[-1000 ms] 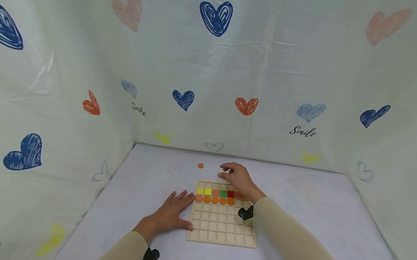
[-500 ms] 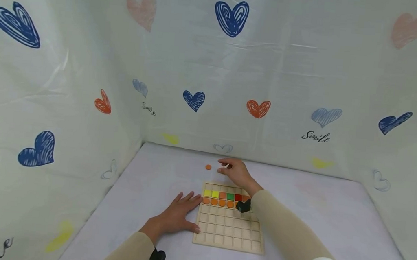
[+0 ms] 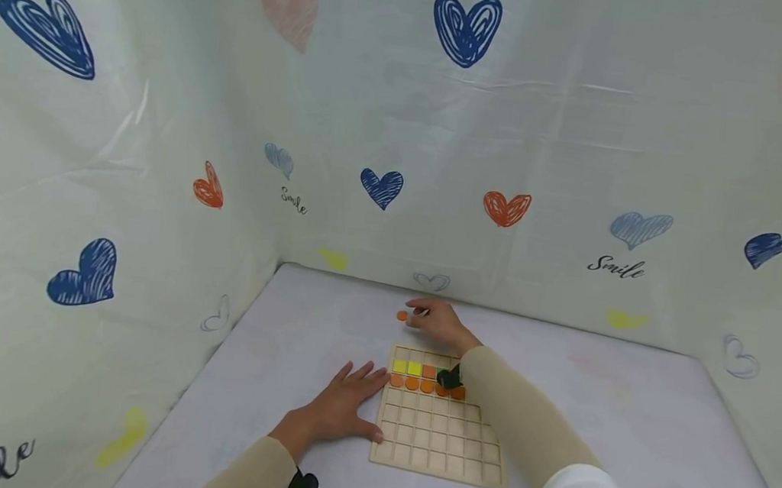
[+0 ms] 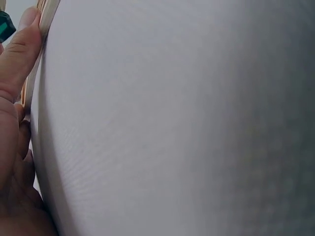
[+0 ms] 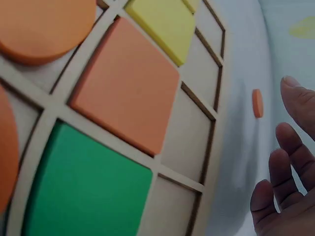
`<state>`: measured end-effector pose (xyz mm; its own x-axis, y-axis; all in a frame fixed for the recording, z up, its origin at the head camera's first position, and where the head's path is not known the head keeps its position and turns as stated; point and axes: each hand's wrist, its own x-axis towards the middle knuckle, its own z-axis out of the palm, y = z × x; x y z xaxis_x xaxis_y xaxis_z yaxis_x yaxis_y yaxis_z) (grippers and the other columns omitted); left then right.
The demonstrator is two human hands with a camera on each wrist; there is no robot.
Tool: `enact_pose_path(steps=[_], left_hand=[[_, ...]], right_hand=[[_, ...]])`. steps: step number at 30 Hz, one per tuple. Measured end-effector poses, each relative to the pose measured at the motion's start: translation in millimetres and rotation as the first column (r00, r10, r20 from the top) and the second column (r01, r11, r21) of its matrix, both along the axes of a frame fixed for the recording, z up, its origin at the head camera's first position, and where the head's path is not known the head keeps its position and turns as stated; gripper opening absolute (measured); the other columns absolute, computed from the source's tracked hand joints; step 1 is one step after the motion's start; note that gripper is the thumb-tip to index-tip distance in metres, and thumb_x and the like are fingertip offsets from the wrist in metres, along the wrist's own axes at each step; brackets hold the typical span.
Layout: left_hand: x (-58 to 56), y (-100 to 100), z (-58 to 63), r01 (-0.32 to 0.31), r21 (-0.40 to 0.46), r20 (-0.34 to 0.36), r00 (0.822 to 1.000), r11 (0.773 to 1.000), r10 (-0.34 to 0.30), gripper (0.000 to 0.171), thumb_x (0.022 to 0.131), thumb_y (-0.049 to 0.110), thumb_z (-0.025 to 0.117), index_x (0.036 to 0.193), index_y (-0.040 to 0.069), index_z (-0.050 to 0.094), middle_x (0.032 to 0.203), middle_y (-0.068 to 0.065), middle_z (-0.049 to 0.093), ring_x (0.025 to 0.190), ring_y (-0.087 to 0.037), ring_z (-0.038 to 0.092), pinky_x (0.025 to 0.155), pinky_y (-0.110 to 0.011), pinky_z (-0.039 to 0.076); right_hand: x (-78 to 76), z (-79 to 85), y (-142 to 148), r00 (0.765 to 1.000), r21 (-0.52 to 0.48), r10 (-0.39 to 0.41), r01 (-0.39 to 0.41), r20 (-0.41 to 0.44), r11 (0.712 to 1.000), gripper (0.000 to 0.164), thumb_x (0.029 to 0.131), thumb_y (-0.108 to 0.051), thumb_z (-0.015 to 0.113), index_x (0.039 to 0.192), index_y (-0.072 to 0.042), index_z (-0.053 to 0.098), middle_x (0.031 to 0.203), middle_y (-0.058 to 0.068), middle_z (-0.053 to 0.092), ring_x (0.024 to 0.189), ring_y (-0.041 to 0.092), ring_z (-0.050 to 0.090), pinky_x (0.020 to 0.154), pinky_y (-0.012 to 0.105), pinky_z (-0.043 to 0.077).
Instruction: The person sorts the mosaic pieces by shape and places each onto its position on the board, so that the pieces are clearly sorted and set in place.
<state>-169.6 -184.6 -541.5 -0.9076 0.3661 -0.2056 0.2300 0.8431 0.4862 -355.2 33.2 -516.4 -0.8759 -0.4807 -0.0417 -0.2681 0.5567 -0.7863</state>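
An orange disc [image 3: 402, 316] lies on the table past the far edge of a wooden grid board [image 3: 434, 437]. Close to its right side is my right hand [image 3: 438, 323], thumb and fingers apart with nothing between them; in the right wrist view a gap separates the hand from the disc. My left hand [image 3: 338, 411] rests at the board's left edge, fingers spread, with the thumb touching the rim. One row of the board holds square tiles: yellow [image 3: 414, 368], orange [image 3: 429, 372] and green [image 5: 93, 182] ones show. Several orange discs [image 3: 411, 383] fill cells in the row nearer me.
The right forearm crosses over the board's right side and hides some tiles. A white table [image 3: 578, 412] carries everything. Behind it and along the left hangs a pale sheet [image 3: 434, 132] printed with hearts, meeting the table's far edge.
My right hand has moved left and now stands close beside the loose orange disc. The left hand keeps its place at the board. The head view has turned slightly left.
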Motion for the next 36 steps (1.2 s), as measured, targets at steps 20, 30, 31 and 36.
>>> enact_pose_path(steps=[20, 30, 31, 36], left_hand=[[-0.6, -1.6, -0.7, 0.022, -0.004, -0.007, 1.000, 1.000, -0.022, 0.112, 0.078, 0.070, 0.081, 0.167, 0.024, 0.032, 0.174, 0.007, 0.029, 0.165, -0.022, 0.014, 0.135, -0.052, 0.003], [-0.4, -1.3, 1.7, 0.017, 0.003, -0.007, 1.000, 1.000, -0.017, 0.112, 0.078, 0.069, 0.082, 0.168, 0.023, 0.032, 0.174, 0.007, 0.028, 0.165, -0.022, 0.014, 0.135, -0.052, 0.002], [-0.2, -1.3, 1.8, 0.017, 0.003, -0.006, 1.000, 1.000, -0.017, 0.112, 0.078, 0.069, 0.082, 0.168, 0.023, 0.032, 0.174, 0.007, 0.028, 0.165, -0.022, 0.014, 0.135, -0.052, 0.002], [0.0, -1.7, 1.8, 0.016, 0.004, 0.003, 1.000, 1.000, -0.016, 0.112, 0.078, 0.069, 0.082, 0.168, 0.023, 0.032, 0.175, 0.007, 0.028, 0.165, -0.022, 0.013, 0.135, -0.052, 0.001]], right_hand=[[8.8, -7.2, -8.7, 0.996, 0.142, 0.076, -0.070, -0.037, 0.987, 0.029, 0.097, -0.017, 0.076, 0.126, -0.014, 0.078, 0.123, 0.006, 0.070, 0.114, 0.025, 0.065, 0.106, 0.049, 0.054], [11.3, -10.3, -11.1, 0.996, 0.141, 0.046, -0.035, -0.071, 0.989, 0.025, 0.097, -0.017, 0.076, 0.122, -0.013, 0.079, 0.122, 0.007, 0.072, 0.115, 0.026, 0.067, 0.106, 0.048, 0.055], [11.5, -10.7, -11.3, 0.997, 0.137, 0.043, -0.033, -0.072, 0.990, 0.025, 0.097, -0.017, 0.077, 0.121, -0.013, 0.079, 0.123, 0.007, 0.072, 0.115, 0.027, 0.067, 0.106, 0.048, 0.055], [12.9, -10.3, -10.8, 0.997, 0.114, 0.031, -0.023, -0.073, 0.993, 0.023, 0.097, -0.022, 0.078, 0.118, -0.015, 0.081, 0.122, 0.005, 0.073, 0.113, 0.024, 0.067, 0.104, 0.046, 0.056]])
